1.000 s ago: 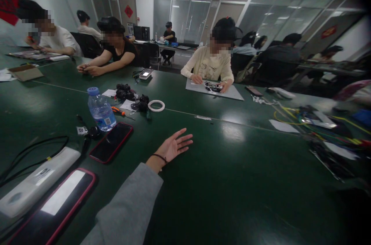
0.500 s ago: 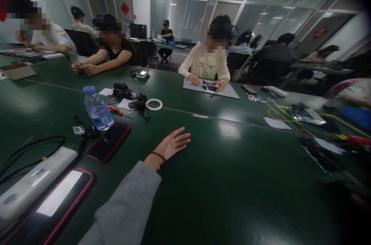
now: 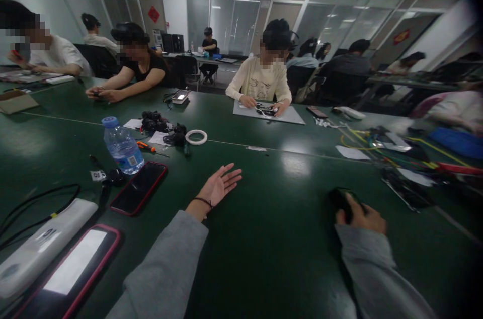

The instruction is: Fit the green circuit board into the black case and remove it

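My left hand (image 3: 219, 184) rests palm turned inward on the dark green table (image 3: 260, 238), fingers stretched and slightly apart, with nothing in it. A dark hair tie or bracelet circles that wrist. On the right, my right hand (image 3: 364, 216) grips a black, roundish object (image 3: 338, 202) low over the table or on it; blur and the fingers hide what kind it is. Left of my left hand lies a phone in a red case (image 3: 139, 188), and behind the phone stands a water bottle with a blue cap (image 3: 123, 145).
Near left lie a white power bank-like bar (image 3: 49, 243) with a black cable and another red-cased phone (image 3: 75, 268). Further off are black cable bundles (image 3: 156, 123), an orange screwdriver (image 3: 145, 147) and a white ring (image 3: 196, 137). Coloured wires (image 3: 362, 143) spread right. Across sits a person (image 3: 260, 77) handling parts.
My right hand has come into view from the right, holding the black object. My left hand stays open in nearly the same place. The view has shifted slightly.
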`<state>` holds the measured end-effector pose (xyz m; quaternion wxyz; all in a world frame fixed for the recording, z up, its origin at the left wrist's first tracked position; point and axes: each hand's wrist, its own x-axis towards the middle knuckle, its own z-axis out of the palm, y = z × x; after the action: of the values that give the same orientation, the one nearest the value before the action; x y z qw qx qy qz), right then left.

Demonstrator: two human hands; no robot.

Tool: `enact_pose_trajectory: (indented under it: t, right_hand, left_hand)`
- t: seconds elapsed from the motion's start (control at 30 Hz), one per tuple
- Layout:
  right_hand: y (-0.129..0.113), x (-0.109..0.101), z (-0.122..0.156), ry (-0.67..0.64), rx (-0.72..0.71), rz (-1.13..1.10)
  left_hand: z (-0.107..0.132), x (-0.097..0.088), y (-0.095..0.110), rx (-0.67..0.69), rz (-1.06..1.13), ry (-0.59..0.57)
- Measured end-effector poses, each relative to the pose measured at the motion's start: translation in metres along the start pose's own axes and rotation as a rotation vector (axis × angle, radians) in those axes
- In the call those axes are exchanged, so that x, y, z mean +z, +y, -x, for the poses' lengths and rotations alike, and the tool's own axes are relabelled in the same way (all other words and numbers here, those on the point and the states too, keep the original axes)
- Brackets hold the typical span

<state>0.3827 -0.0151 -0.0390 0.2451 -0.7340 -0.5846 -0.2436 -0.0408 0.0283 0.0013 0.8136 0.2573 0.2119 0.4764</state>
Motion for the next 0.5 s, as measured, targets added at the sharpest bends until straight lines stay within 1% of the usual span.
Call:
enact_pose_trajectory:
  t: [0.03,0.1,0.17,0.2,0.27,0.3,0.37,0.43,0.5]
  right_hand:
    - [-0.024,0.01,0.002,-0.02,-0.093,-0.016]
    - [-0.086,0.019,0.009,0.029,-0.215,-0.129]
    - [-0.152,0.018,0.019,0.082,-0.308,-0.277]
    - [-0.183,0.014,0.025,0.087,-0.357,-0.359]
    - [-0.232,0.005,0.038,0.064,-0.421,-0.502]
    - [-0.249,0.0,0.045,0.042,-0.435,-0.564]
    - [-0.27,-0.007,0.056,-0.004,-0.435,-0.658]
    - [-0.275,-0.011,0.062,-0.049,-0.413,-0.725]
    - [-0.273,-0.011,0.063,-0.087,-0.393,-0.778]
  left_hand:
    - [-0.001,0.0,0.0,0.013,-0.006,0.016]
    - [-0.002,-0.001,0.0,0.054,-0.029,0.055]
    - [-0.004,-0.001,-0.001,0.107,-0.063,0.105]
    - [-0.005,-0.001,-0.002,0.131,-0.083,0.13]
    - [-0.008,-0.002,-0.005,0.174,-0.119,0.162]
    - [-0.009,-0.002,-0.006,0.195,-0.134,0.17]
    - [-0.012,-0.003,-0.008,0.233,-0.15,0.172]
    - [-0.014,-0.005,-0.009,0.258,-0.155,0.167]
    - [-0.014,-0.005,-0.009,0.264,-0.159,0.166]
